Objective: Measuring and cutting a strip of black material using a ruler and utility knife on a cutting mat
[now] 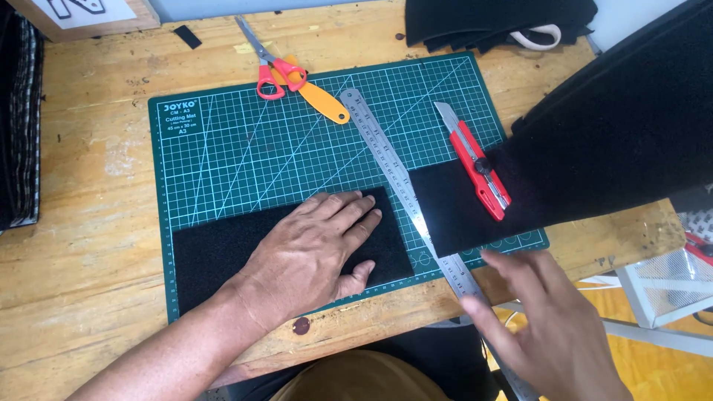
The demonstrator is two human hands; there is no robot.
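Black felt piece [215,256] lay flat on the near-left part of the green cutting mat [223,148], near edge of the wooden table [82,245]. Left hand [308,252] was pressed flat on it, fingers spread and extended, gripping nothing. Right hand [553,327] was nearest the camera, at near right, blurred, open with fingers loosely spread, holding nothing; it hovered just beside the near end of the steel ruler [405,189]. Ruler ran diagonally across the mat from far centre to near right, between the cut piece and a larger black felt sheet [594,148] that draped off the right side. Red utility knife [479,167] rested on that sheet's left edge, blade pointing far. Farther back: red-handled scissors [271,70] lying beside an orange-handled tool [319,100]. Folded black fabric [490,22] sat at the far edge.
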